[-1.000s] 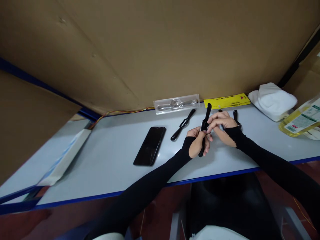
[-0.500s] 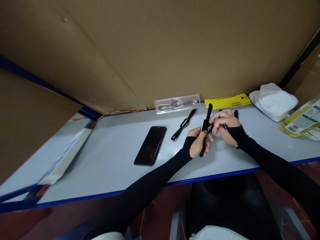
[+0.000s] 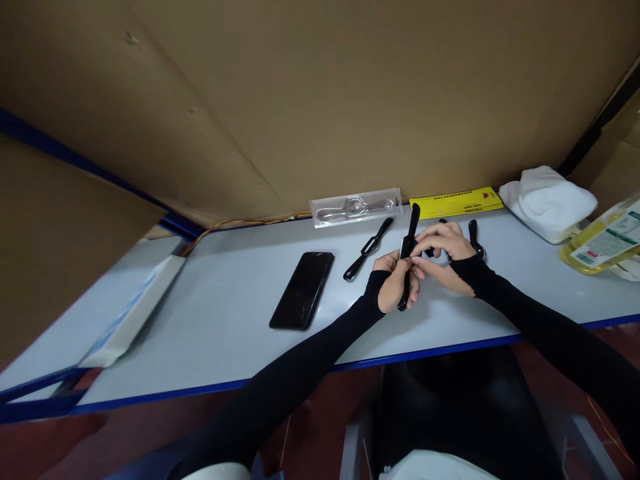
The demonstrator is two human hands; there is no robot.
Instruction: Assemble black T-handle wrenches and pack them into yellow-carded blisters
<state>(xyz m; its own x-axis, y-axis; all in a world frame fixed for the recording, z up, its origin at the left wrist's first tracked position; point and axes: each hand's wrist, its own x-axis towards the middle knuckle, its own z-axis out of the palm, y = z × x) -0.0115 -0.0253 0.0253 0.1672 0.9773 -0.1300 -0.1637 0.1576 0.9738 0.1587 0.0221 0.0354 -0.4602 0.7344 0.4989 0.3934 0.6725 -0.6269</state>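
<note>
My left hand (image 3: 395,287) is closed around a black spokeshave (image 3: 413,223), which stands nearly upright over the table with one handle pointing away. The fingers of my right hand (image 3: 445,247) are pinched against the middle of that tool and hide much of it; any small part between them cannot be made out. To the left lies a second black tool frame (image 3: 369,248) with an open middle. Another black handled piece (image 3: 473,233) rests beyond my right hand, partly covered by it.
A black phone (image 3: 301,291) lies left of my hands. Along the back are a clear plastic blister pack (image 3: 356,207), a yellow card (image 3: 456,202) and a white cloth bundle (image 3: 547,200). At right is a bottle of yellow liquid (image 3: 603,240); a flat white box (image 3: 135,310) sits far left.
My right hand has moved slightly left and closed in on the spokeshave's middle, covering the shiny part seen there before. The spokeshave has shifted a little left and stands more upright.
</note>
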